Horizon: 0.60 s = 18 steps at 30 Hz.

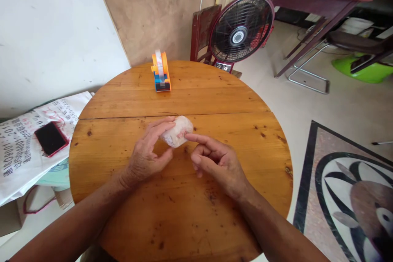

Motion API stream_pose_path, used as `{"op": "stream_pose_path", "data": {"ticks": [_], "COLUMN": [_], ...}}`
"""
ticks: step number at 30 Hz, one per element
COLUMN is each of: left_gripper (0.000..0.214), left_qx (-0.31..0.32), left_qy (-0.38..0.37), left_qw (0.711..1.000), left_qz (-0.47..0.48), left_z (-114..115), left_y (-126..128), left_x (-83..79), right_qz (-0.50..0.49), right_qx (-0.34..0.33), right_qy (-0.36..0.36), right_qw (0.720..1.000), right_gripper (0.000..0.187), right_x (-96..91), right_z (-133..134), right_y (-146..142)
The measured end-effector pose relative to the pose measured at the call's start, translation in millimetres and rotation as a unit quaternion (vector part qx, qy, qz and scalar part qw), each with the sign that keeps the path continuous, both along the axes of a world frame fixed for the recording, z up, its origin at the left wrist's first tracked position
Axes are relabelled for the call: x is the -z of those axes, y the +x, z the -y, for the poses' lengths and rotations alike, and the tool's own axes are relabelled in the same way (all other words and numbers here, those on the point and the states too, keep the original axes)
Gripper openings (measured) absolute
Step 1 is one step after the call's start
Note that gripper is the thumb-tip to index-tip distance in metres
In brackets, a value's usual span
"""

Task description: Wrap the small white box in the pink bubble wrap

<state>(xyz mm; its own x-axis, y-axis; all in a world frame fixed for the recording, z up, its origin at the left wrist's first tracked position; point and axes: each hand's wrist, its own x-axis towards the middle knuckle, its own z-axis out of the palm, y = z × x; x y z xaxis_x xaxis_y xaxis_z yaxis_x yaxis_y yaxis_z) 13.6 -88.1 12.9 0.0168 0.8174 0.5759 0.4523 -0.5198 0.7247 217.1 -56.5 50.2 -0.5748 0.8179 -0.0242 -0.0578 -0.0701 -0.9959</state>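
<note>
A small whitish packet, seemingly wrapped in clear plastic, has red print on its near face. It is at the middle of the round wooden table. My left hand grips it from the left, with fingers along its upper left edge and the thumb near its lower edge. From the right, my right hand reaches in. Its index finger is stretched out to the red print, its other fingers are loosely bent, and it holds nothing. What the packet contains is hard to make out.
An orange and blue tape dispenser stands near the table's far edge. Behind it are a dark red fan and a wooden chair. To the left, a phone lies on a printed white sack. A patterned floor shows at right.
</note>
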Motion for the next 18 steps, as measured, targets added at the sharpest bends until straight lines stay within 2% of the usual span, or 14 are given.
{"op": "stream_pose_path", "data": {"ticks": [7,10,12,15,16,18], "left_gripper": [0.061,0.059,0.059,0.058,0.056,0.054], "left_qx": [-0.027,-0.03,-0.021,0.006,0.02,0.06], "left_qy": [0.03,0.03,0.01,-0.08,-0.123,-0.206], "left_qw": [0.998,0.998,0.999,0.995,0.988,0.962], "left_qz": [-0.056,-0.054,-0.034,0.053,0.094,0.172], "left_z": [0.0,0.6,1.3,2.3,2.4,2.2], "left_y": [0.4,2.3,3.4,3.8,3.4,1.3], "left_x": [-3.2,-4.2,-3.8,-3.3,-3.5,-4.9], "right_qz": [-0.015,-0.02,-0.016,0.021,0.042,0.084], "right_qx": [-0.015,-0.029,-0.03,0.023,0.057,0.123], "right_qy": [-0.045,-0.063,-0.047,0.065,0.124,0.253], "right_qw": [0.999,0.997,0.998,0.997,0.99,0.956], "right_gripper": [0.041,0.035,0.031,0.022,0.017,0.011], "right_x": [-0.9,-0.4,0.5,0.8,0.2,-1.5], "right_z": [-0.7,-0.4,0.6,2.4,2.6,1.6], "right_y": [-3.9,-5.9,-6.3,-4.5,-3.2,-0.2]}}
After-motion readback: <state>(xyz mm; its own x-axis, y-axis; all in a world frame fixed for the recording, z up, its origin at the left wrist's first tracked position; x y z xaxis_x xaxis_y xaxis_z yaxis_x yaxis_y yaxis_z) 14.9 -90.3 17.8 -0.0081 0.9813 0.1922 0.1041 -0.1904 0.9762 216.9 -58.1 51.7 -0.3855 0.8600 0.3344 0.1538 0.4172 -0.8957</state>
